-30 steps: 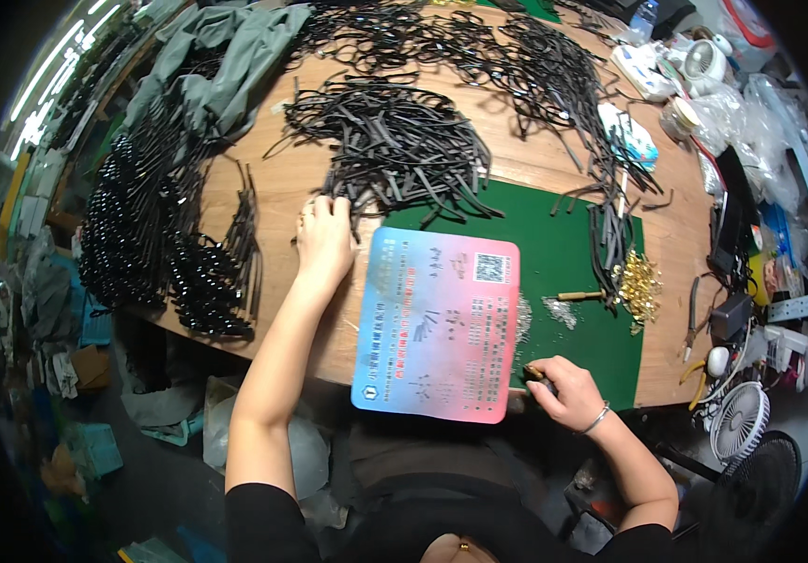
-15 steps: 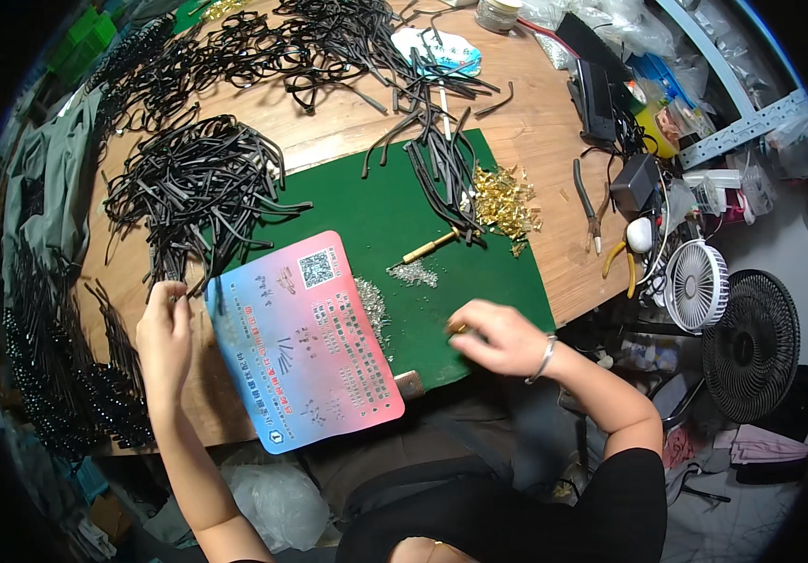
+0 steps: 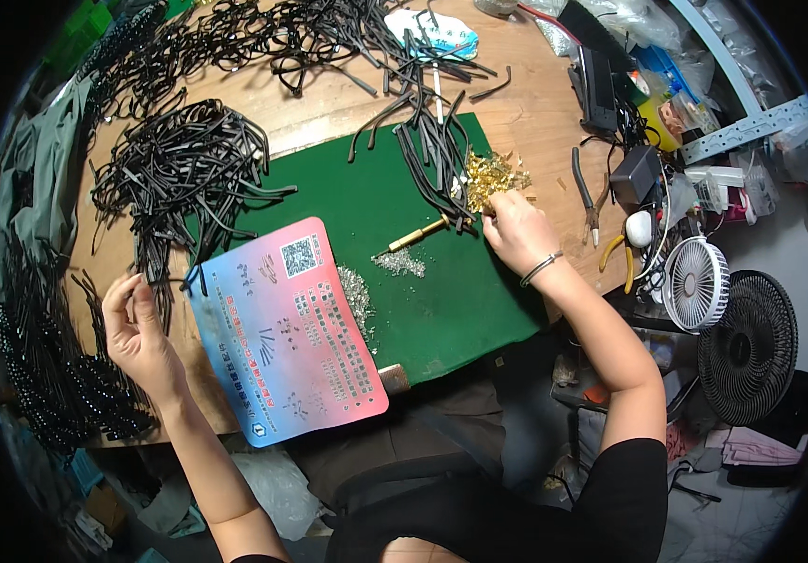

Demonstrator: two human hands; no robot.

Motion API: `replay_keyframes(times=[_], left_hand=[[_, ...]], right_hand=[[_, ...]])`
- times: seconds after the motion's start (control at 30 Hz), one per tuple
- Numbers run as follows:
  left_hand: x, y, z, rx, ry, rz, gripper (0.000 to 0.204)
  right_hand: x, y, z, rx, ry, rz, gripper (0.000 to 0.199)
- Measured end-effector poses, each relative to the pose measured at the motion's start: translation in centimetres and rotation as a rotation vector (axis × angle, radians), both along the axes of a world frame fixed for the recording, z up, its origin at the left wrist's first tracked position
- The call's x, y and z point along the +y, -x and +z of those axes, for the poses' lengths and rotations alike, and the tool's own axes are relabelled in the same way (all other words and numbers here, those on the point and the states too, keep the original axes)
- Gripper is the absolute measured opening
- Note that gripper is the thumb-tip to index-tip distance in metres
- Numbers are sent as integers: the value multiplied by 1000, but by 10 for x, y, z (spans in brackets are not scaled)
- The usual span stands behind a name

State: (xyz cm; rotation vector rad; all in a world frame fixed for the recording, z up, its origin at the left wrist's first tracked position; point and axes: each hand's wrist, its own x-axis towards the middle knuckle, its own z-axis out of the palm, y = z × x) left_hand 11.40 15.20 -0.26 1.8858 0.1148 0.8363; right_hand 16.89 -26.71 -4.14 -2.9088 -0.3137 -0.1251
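My left hand (image 3: 141, 340) is raised at the left edge of a pink-and-blue printed mat (image 3: 287, 328). Its fingers are loosely curled, the thumb stands apart from them, and nothing shows between. Just above it lies a heap of black eyeglass temples (image 3: 183, 164). My right hand (image 3: 522, 233) is at the near side of a pile of gold-coloured metal bits (image 3: 498, 176), fingertips pinched together; whatever they hold is hidden. Beside it, a brass-coloured screwdriver (image 3: 418, 235) rests on the green work mat (image 3: 460, 314), its tip by small silver screws (image 3: 401, 264).
More silver screws (image 3: 355, 298) lie along the printed mat's right edge. Black eyeglass frames (image 3: 263, 42) cover the far table. Pliers (image 3: 587, 197), yellow-handled cutters (image 3: 620, 258) and a white fan (image 3: 697, 284) are at the right. Bunched dark frames (image 3: 57, 375) line the left.
My right hand has moved up and right, from over the green mat to the gold-coloured bits. My left hand has drawn left, away from the temples, its fingers loosening.
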Motion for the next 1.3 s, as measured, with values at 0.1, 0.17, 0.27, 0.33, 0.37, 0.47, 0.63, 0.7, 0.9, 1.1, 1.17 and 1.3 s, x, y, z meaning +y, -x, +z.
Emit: replay_keyframes(times=[0.1,0.17,0.27,0.33,0.37,0.47,0.63,0.7,0.9,1.1,1.17,1.3], left_hand=[[-27,26,22,-32,402,-296,17],[-52,58,25,178,409,-345,24],[-97,95,24,796,579,-595,23],[-127,103,14,1001,715,-695,26],[-138,106,12,1032,741,-743,29],[-156,115,9,972,946,-728,30],[-154,119,7,857,1035,-773,23],[-153,118,9,881,1022,-751,22],[-158,122,-6,781,1011,-762,21],[-155,113,-3,823,933,-835,19],[-152,111,-5,854,893,-855,21],[-151,113,-6,916,772,-881,29]], right_hand=[[3,7,25,34,-163,-11,15],[12,27,60,232,-398,-163,16],[36,65,101,731,-898,-148,18],[57,91,85,693,-954,98,15],[70,94,77,659,-909,240,14],[94,105,49,728,-1079,138,15],[97,104,51,620,-1091,204,12],[103,107,51,627,-1104,162,11],[106,117,43,356,-1065,259,11],[88,91,48,1282,-1327,15,24],[89,89,43,1357,-1355,-63,30],[86,89,39,1377,-1111,24,39]])
